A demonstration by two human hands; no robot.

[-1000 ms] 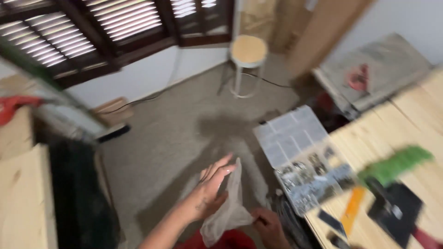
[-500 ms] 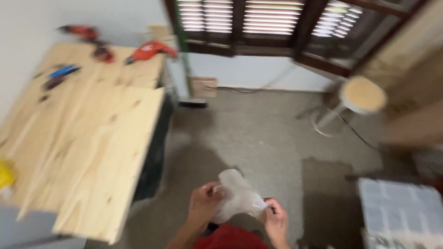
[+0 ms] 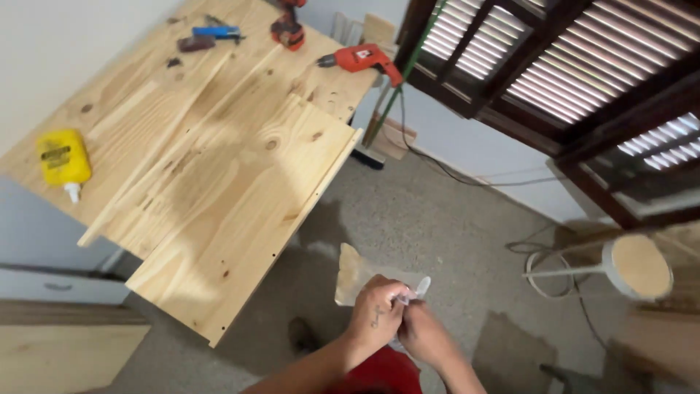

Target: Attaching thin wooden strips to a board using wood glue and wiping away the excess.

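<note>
Low in the middle of the head view, over the grey floor [image 3: 437, 219], the person's two hands meet on a small clear plastic bag [image 3: 415, 292]. The left hand [image 3: 375, 314] is curled closed with its fingertips pinched on the bag's edge; the right hand [image 3: 423, 335] sits just beside it, touching it, fingers also closed on the same bag. A thin, pale sheet [image 3: 354, 277], semi-transparent and tan-looking, hangs or sticks out to the left of the hands; whether it is part of the bag cannot be told.

To the upper left stands the bench [image 3: 219, 182], made of pale pine boards, its near right corner jutting out over the floor. Near the bench's left edge lies a yellow glue bottle [image 3: 64, 159] on its side, with a darker label on its face and a white nozzle pointing toward the near edge. A long narrow wooden strip [image 3: 157, 146] lies diagonally across the boards. At the far end rest a red power drill [image 3: 361, 58], a second dark red tool [image 3: 286, 31], and a blue-handled tool [image 3: 216, 32].

At the right, a round wooden-topped stool [image 3: 638, 266] stands beneath dark louvred shutters [image 3: 569, 80], with a cable [image 3: 452, 175] trailing along the wall.
</note>
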